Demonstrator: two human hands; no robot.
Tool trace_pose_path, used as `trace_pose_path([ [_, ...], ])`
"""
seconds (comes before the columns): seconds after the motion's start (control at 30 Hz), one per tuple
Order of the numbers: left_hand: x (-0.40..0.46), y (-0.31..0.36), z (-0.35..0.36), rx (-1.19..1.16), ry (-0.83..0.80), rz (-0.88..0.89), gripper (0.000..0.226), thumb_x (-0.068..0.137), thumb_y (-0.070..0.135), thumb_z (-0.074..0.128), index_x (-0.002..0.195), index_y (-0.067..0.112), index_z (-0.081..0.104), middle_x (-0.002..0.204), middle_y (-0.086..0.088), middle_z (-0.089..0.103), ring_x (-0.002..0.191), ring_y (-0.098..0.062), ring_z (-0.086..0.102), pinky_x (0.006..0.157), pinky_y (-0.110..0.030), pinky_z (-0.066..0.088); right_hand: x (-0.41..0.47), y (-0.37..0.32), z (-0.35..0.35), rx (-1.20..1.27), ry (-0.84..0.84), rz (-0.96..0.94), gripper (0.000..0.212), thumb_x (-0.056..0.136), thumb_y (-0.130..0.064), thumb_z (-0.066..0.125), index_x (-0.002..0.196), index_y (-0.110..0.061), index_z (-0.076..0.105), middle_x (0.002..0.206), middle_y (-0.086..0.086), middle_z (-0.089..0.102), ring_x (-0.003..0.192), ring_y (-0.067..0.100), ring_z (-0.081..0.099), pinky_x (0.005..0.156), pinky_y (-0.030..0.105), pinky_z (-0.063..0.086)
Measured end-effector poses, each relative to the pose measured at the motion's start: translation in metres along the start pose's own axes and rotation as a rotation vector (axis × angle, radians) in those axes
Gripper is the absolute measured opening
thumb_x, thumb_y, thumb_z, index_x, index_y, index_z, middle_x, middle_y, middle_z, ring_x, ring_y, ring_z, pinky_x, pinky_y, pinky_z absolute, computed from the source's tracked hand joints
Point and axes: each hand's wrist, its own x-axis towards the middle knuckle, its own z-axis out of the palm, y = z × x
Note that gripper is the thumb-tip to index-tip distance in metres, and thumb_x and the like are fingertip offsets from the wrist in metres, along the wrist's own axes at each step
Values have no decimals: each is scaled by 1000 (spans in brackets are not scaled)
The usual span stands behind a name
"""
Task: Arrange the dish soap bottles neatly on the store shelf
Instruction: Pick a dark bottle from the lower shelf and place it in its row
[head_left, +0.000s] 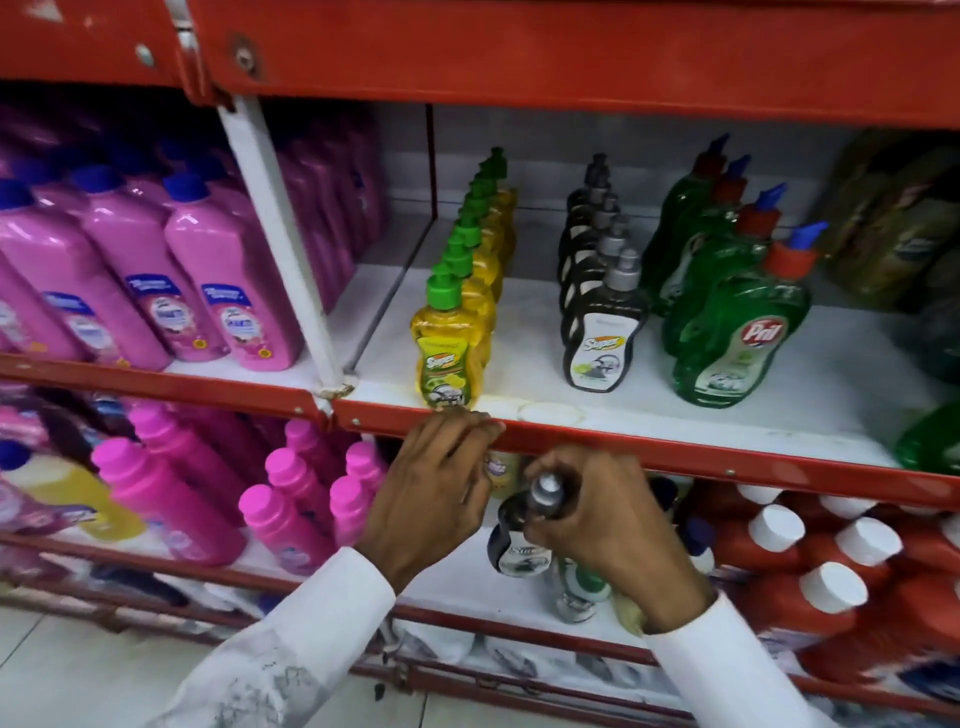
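Item in hand: dark dish soap bottle with grey cap, held below the red front edge of the shelf, in front of the lower tier.
Right hand: fingers wrapped round the bottle's neck and shoulder, closed on it.
Left hand: fingers curled, tips at the shelf's front edge just below the yellow bottle row; a small yellow-labelled item behind the palm, cannot tell whether it is gripped.
Handling, judged: rigid plastic, full of liquid, so moderately heavy and bottom-weighted; glossy surface may slip. Waist or shoulder offers a surer hold than the cap.
Matching row: dark bottles, single file, front one set back from the front edge.
Open room: bare shelf between the yellow and dark rows, and in front of the dark row.
Neighbours: green Pril bottles just beside the dark row on its right.
Hazards, judged: the front edge must be cleared on lifting; tall narrow bottles may topple in a chain if knocked.
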Motion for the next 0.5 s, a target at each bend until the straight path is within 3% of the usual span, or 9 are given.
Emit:
trace_pose_path([
  [0.2, 15, 11, 27, -48, -13, 11, 48, 80, 4, 64, 128, 8, 57, 123, -10, 64, 119, -27, 55, 107, -43, 43, -5, -35, -97, 65, 272, -23, 43, 58, -24, 86, 99, -28, 73, 81, -13, 77, 66, -4, 70, 67, 12, 56],
  [0.3, 15, 12, 33, -62, 28, -3, 47, 79, 6, 64, 125, 8, 59, 122, -10, 65, 120, -22, 52, 108, -41, 40, 8, -42, -118, 54, 362, -72, 42, 60, -24, 86, 99, -24, 73, 83, -10, 78, 69, 1, 71, 70, 19, 59],
  [0.43, 14, 12, 33, -47, 27, -12, 49, 77, 7, 67, 125, 9, 60, 123, -11, 66, 121, -20, 49, 111, -36, 35, 40, -44, -121, 2, 380, -86, 42, 62, -21, 87, 103, -19, 75, 88, -5, 79, 72, 4, 72, 69, 13, 57],
  [0.5, 14, 12, 31, -23, 17, 0, 48, 79, 11, 69, 127, 11, 60, 123, -8, 66, 121, -21, 52, 111, -37, 39, 54, -40, -116, -29, 350, -76, 40, 63, -21, 87, 102, -17, 77, 92, 0, 79, 76, 11, 73, 75, 20, 59],
])
